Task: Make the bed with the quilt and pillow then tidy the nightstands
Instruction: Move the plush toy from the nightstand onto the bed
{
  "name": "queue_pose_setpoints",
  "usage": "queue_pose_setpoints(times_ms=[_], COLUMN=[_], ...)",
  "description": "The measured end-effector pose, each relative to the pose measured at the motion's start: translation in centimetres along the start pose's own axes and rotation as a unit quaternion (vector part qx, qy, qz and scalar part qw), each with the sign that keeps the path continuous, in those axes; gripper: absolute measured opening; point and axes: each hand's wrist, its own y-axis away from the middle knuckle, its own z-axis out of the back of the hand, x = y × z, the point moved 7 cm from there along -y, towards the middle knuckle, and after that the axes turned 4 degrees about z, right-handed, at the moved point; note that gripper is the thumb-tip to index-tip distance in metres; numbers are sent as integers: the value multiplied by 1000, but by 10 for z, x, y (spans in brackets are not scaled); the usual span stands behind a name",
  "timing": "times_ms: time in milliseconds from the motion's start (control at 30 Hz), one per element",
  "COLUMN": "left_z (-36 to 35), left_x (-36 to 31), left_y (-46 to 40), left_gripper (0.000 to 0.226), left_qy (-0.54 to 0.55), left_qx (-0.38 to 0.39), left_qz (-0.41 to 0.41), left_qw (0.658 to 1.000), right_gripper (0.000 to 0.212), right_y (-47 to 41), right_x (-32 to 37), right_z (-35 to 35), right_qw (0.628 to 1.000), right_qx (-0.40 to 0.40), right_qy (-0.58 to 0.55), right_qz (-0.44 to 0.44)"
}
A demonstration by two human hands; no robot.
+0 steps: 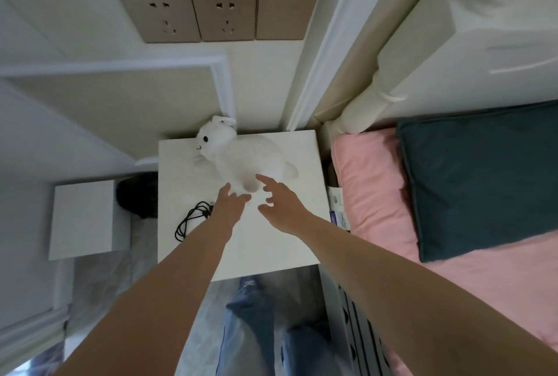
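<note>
Cable: black cable [190,220] coiled on the white nightstand [271,249], touching left of the left wrist.
Toy: white plush toy [241,155] just beyond both hands, head pointing far-left, long axis running left-to-right.
Left hand: left hand [231,199] reaching, fingertips at the toy's underside, fingers loose.
Right hand: right hand [279,200] spread wide, index on the toy.
Bed: dark pillow [483,176] on pink sheet [377,182], right of the hands.

Both bare arms reach forward, left hand [231,199] and right hand [279,205] with fingers spread.
</note>
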Motion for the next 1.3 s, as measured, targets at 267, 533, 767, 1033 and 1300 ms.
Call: queue_pose_setpoints(times_ms=[267,533,767,1033,1300], left_z=[8,7,16,-11,-80], left_x=[19,35,35,8,12], left_y=[-29,-46,-41,-19,8], left_gripper=[49,63,30,59,75], left_qy=[115,253,249,221,40], left_qx=[71,136,111,129,151], left_qz=[90,101,110,81,59], left_qw=[987,952,956,963,986], right_gripper=[38,27,13,26,32], right_y=[-47,-59,-66,-30,32], right_x=[0,0,-2,-15,-64], right_z=[-22,-28,-19,12,49], right_qw=[995,973,958,901,840], right_qx=[-68,-179,-216,-288,-371], right_qy=[-42,-86,-130,-296,-382], right_qz=[-66,-119,-133,-134,-103])
